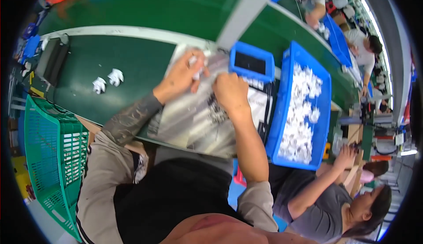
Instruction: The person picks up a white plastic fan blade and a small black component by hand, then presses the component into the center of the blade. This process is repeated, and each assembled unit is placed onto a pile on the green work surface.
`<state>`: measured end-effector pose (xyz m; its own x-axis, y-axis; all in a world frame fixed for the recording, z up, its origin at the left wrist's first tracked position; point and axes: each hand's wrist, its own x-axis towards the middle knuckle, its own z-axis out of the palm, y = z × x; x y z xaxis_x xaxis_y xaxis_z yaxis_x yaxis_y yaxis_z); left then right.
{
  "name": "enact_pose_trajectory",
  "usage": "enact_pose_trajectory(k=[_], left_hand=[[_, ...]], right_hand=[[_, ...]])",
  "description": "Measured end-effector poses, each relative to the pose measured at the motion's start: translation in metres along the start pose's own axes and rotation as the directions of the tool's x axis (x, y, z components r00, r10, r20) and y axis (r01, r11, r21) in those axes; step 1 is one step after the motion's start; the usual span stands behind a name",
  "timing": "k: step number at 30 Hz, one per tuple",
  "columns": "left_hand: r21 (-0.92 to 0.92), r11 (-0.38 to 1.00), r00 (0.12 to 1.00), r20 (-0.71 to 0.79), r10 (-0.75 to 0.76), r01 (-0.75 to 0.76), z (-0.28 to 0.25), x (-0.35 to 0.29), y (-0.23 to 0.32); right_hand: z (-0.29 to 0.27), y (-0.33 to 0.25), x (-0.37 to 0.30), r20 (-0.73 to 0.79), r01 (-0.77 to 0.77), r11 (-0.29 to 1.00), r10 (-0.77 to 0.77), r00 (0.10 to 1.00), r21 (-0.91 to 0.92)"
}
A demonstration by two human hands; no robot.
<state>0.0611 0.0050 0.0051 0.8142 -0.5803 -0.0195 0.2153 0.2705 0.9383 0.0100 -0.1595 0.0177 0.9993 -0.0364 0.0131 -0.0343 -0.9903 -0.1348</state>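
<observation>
My left hand [187, 70] is over the far part of a grey, streaky mat [189, 116], its fingers curled round a small white part [193, 61]. Just to its right is my right hand [231, 90], closed like a fist with the knuckles up. Whatever its fingers hold, if anything, is hidden. Beyond the right hand stands a small blue tray [234, 63] with a black surface inside. Several small white pieces [253, 83] sit in a row along its near side. Two white moulded-looking parts [115, 77] lie on the green tabletop [105, 54] to the left.
A large blue bin [278, 125] full of white parts [302, 112] stands to the right. At the lower left is a green slatted crate [46, 147]. A grey post [251, 12] rises beyond the mat. One co-worker [321, 204] sits close on my right; others work farther off.
</observation>
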Motion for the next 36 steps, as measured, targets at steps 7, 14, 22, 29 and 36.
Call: enact_pose_trajectory(k=[7, 14, 22, 29, 36], left_hand=[[-0.123, 0.992, 0.999, -0.028, 0.03, -0.033, -0.003, -0.009, -0.01], [-0.181, 0.981, 0.997, -0.002, -0.077, 0.075, 0.006, -0.008, -0.011], [-0.268, 0.959, 0.995, 0.062, -0.073, 0.087, 0.03, -0.016, -0.025], [-0.204, 0.979, 0.993, 0.119, 0.007, 0.017, 0.036, -0.028, -0.03], [-0.02, 0.999, 0.995, 0.092, 0.05, -0.048, 0.038, -0.035, -0.031]], right_hand=[[-0.013, -0.004, 0.015, 0.217, 0.05, 0.998, -0.042, 0.975, -0.03], [-0.016, -0.005, -0.004, 0.115, 0.132, 0.986, -0.143, 0.983, 0.101], [0.024, 0.002, -0.051, -0.479, 0.435, 0.491, -0.04, 0.877, 0.755], [0.036, -0.003, -0.051, -0.639, 0.534, 0.585, -0.035, 0.768, 0.61], [0.032, -0.004, -0.046, -0.762, 0.614, 0.688, -0.137, 0.632, 0.386]])
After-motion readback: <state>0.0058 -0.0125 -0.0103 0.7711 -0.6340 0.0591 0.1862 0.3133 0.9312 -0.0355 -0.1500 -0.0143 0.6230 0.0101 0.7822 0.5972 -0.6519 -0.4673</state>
